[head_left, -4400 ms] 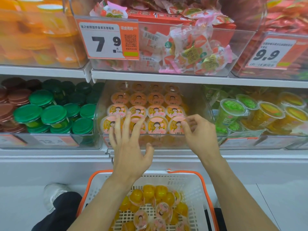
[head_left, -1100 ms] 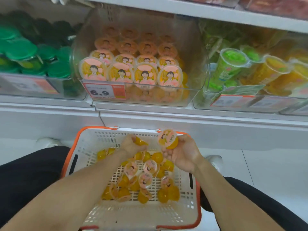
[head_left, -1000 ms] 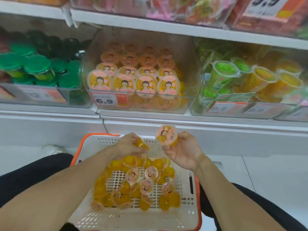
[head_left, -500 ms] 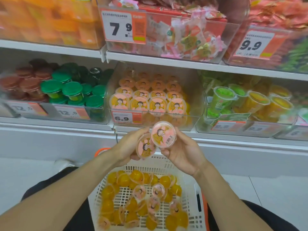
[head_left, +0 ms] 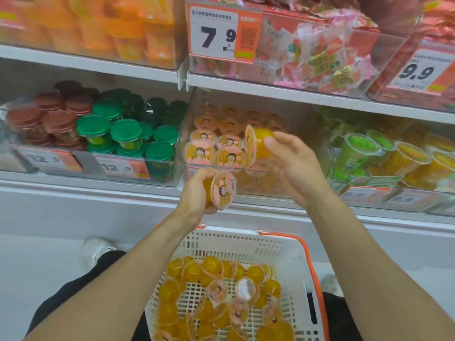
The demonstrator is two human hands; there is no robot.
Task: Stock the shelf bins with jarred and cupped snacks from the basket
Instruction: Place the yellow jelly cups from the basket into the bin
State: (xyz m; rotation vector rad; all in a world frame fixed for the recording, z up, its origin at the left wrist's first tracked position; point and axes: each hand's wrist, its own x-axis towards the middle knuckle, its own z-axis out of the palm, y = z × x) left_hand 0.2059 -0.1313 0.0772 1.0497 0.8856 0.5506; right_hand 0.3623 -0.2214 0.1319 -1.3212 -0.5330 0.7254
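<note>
The right hand [head_left: 293,168] is raised at the mouth of the clear middle bin [head_left: 302,134], just past centre toward one o'clock. Its thumb and fingers curl round a yellow jelly cup [head_left: 261,141], which lies on its side with the pink lid facing nine o'clock, beside the front row of cups [head_left: 214,150] already standing in the bin. Those cups show the same pink cartoon lids, packed touching one another in rows.

The left hand [head_left: 199,190] is lower, near centre toward seven o'clock of the right hand, in front of the bin's lower edge. Its fingers wrap a second jelly cup [head_left: 222,189], the lid tilted toward the camera and to three o'clock.

At six o'clock a white basket [head_left: 290,252] with an orange rim sits between the person's knees, holding a loose heap of more yellow cups [head_left: 211,291], some lid up, some on their sides.

At nine o'clock of the middle bin, jars with green lids [head_left: 125,130] and brown lids [head_left: 56,119] fill neighbouring bins. At three o'clock are tall green and orange cups [head_left: 362,148]. At twelve o'clock hangs a price tag [head_left: 221,33] reading 7.9.
</note>
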